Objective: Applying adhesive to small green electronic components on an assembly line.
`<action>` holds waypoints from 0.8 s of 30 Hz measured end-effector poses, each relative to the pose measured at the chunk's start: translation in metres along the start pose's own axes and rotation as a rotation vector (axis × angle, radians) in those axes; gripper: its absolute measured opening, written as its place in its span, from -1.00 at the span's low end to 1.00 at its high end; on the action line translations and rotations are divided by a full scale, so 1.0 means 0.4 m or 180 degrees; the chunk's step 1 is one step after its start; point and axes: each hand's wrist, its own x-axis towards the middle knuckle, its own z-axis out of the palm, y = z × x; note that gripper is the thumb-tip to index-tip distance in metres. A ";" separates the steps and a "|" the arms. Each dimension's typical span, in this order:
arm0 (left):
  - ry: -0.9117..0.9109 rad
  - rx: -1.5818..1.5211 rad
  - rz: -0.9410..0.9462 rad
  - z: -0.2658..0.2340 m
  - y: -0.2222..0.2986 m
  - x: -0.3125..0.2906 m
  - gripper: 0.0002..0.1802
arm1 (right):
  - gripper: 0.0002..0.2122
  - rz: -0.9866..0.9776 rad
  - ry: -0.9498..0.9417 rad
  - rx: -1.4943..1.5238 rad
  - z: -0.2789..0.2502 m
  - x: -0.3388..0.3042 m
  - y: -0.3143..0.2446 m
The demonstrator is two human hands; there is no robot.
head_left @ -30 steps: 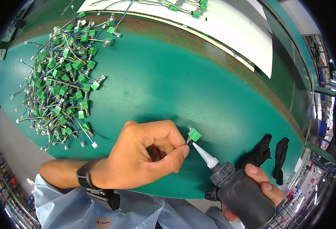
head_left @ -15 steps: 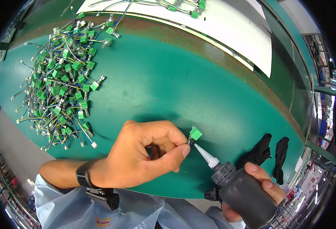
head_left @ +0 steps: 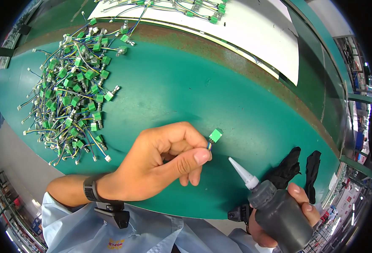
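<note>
- The green table [head_left: 219, 97] fills most of the view; its near edge curves just below both hands, and its far side meets a brown strip past the fingertips.
- A wide bare stretch of green mat lies beyond and to the right of the left fingertips, running up to the brown strip.
- A white sheet [head_left: 253, 29] lies on the far side, well beyond the fingers, with a few wired green connectors on it near the top edge.
- A pile of green connectors with wires [head_left: 74, 99] spreads to the left and beyond the left hand's knuckles, well apart from them; its nearest stray ends lie just left of the wrist.
- The left hand [head_left: 160, 164] is closed in a pinch, thumb against the forefinger, grasping thin wires with a small green connector [head_left: 215, 135] sticking out just past the fingertips, held over the mat.
- The right hand [head_left: 291, 215] is wrapped around a dark squeeze bottle [head_left: 278, 213] at the table's near edge; its white nozzle [head_left: 241, 170] points up toward the left fingertips, near the connector but apart from it.
- Black gloves [head_left: 297, 166] lie crumpled just beyond the right fingers, close to the table's right-hand rim.
- A dark wristband [head_left: 91, 189] sits on the left wrist.
</note>
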 end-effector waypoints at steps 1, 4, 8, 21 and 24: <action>-0.0007 -0.0022 -0.0027 0.000 0.000 0.001 -0.84 | -0.30 -0.0119 0.0071 -0.0065 0.031 0.002 0.000; -0.0047 -0.0033 -0.0035 -0.003 0.005 0.000 -0.84 | -0.31 -0.0256 0.0109 -0.0150 0.059 0.012 -0.016; -0.0101 0.0013 -0.0027 -0.004 0.006 -0.001 -0.83 | -0.32 -0.0280 -0.0030 -0.0156 0.096 0.029 -0.031; -0.0204 -0.0027 -0.0050 -0.005 0.006 0.001 -0.83 | -0.38 -0.0361 -0.0570 -0.0182 -0.123 -0.022 0.021; -0.0178 -0.0016 -0.0051 -0.007 0.003 -0.001 -0.83 | -0.40 -0.0379 -0.0681 -0.0148 -0.151 -0.020 0.052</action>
